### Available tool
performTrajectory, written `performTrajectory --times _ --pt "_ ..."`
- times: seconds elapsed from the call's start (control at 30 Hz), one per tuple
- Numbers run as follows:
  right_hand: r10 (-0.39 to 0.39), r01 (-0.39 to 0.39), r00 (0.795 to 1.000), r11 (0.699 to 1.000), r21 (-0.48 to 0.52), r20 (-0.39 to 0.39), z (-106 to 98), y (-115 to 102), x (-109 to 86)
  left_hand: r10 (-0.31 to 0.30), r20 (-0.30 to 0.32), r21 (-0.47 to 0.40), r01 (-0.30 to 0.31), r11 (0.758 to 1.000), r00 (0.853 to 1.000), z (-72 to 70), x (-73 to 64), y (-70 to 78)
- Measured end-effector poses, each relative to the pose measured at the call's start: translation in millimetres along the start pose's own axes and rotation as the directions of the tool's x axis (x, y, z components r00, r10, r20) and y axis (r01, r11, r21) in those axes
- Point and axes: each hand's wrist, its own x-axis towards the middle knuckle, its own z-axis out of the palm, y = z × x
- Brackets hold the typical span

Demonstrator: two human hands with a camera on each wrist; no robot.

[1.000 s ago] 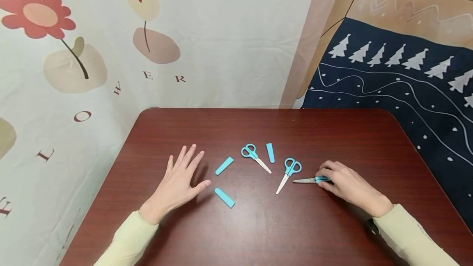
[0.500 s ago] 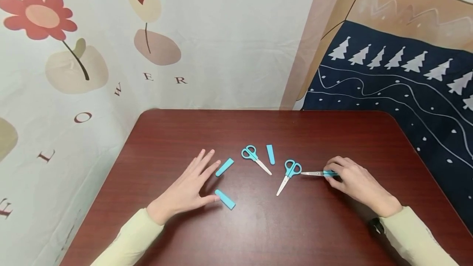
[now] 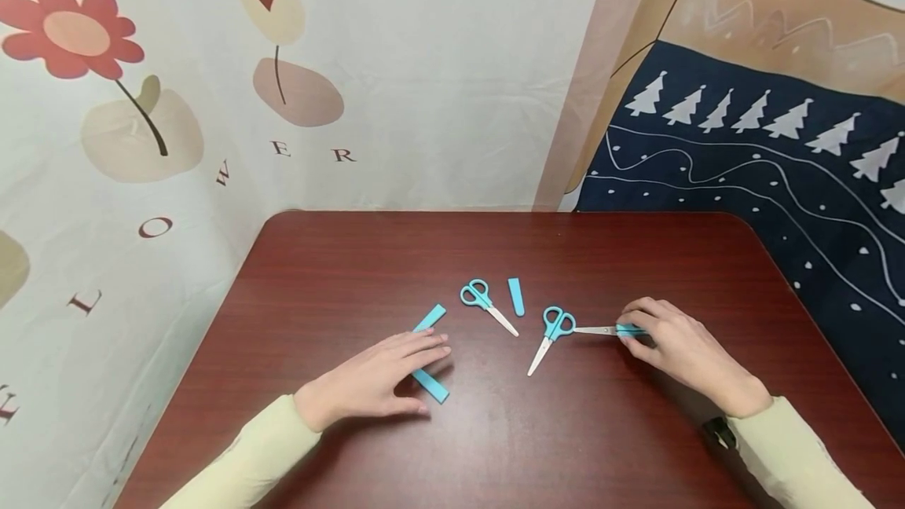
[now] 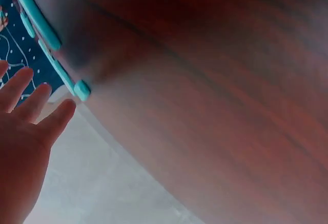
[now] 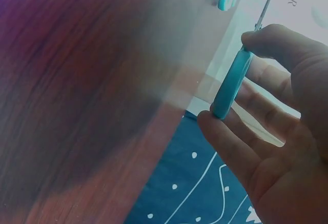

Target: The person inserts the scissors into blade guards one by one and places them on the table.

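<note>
In the head view my left hand is spread with straight fingers over two turquoise blade caps: the far cap and the near cap, each partly covered by it. My right hand pinches small turquoise-handled scissors by the handles, thumb near the pivot in the right wrist view. Their blades point left, the tip reaching the handle loops of the middle scissors. Farther left lie the left scissors, closed, blades toward the lower right. The left wrist view shows my fingers beside a turquoise cap.
A third turquoise cap lies behind and between the two loose scissors. Everything rests on a dark red-brown wooden table with rounded corners. Behind it hang a printed flower cloth and a navy cloth with white trees.
My left hand has moved rightward from beside the two left caps to over them. My right hand has shifted the held scissors slightly right and away, then stayed nearly still.
</note>
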Motion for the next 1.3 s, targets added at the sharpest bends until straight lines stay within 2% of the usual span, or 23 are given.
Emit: performTrajectory --times 0.07,0.2,0.4,0.57,0.83,1.17,1.3 --pt "-0.001 0.001 1.000 1.000 0.001 -0.005 0 -1 -0.1 0.014 0.021 -0.026 -0.014 1.000 1.000 1.4 2.2 0.7" --pt "-0.004 0.004 1.000 1.000 0.004 -0.008 -1 -2 -0.3 -0.001 0.059 -0.091 0.007 0.996 0.998 2.2 4.4 1.1" --pt "0.004 -0.004 1.000 1.000 0.005 0.000 -5 -2 0.9 -0.032 0.063 -0.163 0.042 0.986 0.997 4.5 6.0 -2.8" --pt "0.002 -0.002 1.000 1.000 0.027 0.004 -4 -1 1.4 -0.060 0.089 -0.176 0.074 0.982 0.994 6.3 7.8 -3.5" --pt "-0.004 0.003 1.000 0.997 0.073 0.011 -2 -3 2.0 -0.057 0.083 -0.155 0.069 0.985 0.995 8.4 10.5 -5.3" --pt "-0.015 0.016 1.000 0.994 0.105 -0.010 3 -10 7.3 -0.104 0.132 -0.222 0.131 0.966 0.986 8.6 11.9 -3.2" --pt "0.010 -0.009 1.000 0.992 0.122 -0.004 4 -14 9.2 -0.096 0.121 -0.213 0.121 0.970 0.988 7.2 11.9 -0.7"
